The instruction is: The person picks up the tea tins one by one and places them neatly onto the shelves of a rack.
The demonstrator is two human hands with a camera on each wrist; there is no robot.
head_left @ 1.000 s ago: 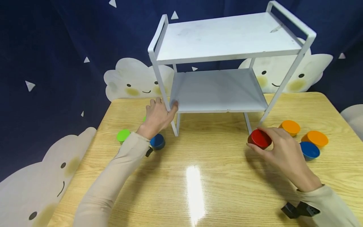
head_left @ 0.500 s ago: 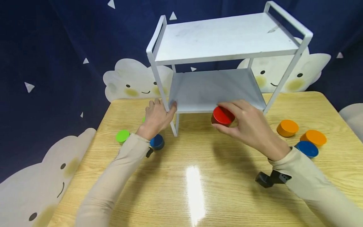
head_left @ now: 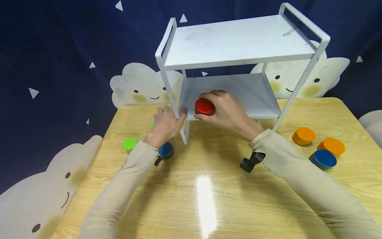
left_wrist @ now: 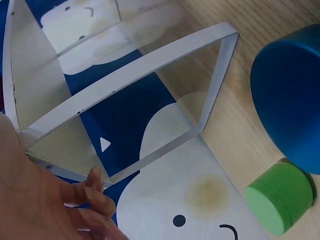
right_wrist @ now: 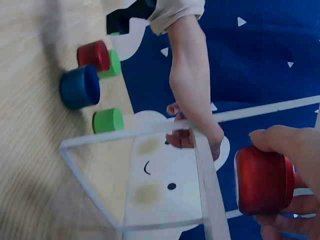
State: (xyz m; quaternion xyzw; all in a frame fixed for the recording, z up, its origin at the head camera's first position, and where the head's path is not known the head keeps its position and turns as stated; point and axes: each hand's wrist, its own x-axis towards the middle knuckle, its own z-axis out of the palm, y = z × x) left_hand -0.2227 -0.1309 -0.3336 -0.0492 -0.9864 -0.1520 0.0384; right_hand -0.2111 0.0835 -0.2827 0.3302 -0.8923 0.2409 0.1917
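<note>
Working this one off the feeds: I've got a pale wood-grain table (head_left: 179,202) with a bright glare streak down the front, and a navy curtain (head_left: 68,49) behind it dotted with small white triangles. Smiley white cloud cutouts (head_left: 146,83) sit along the back and left. A white rack (head_left: 238,41) with two shelves stands toward the back of the table.

The piece I'm looking at is a red container (head_left: 204,107): short, round, shiny, flat on top, with a seam showing near one end in the right wrist view.

My right hand (head_left: 226,111) has it pinched between thumb and fingers, only as far apart as the container is wide. It's at the front edge of the lower shelf (head_left: 256,88), left of the middle; I can't tell if it's touching the shelf. My left hand (head_left: 167,122) is just to the left of it, bent round the rack's front left post (head_left: 168,88), thumb over the shelf corner and fingers on the outer side.

Two orange containers (head_left: 303,136) and a blue one are grouped at the right, while a blue cup (head_left: 166,151) sits near my left wrist.
</note>
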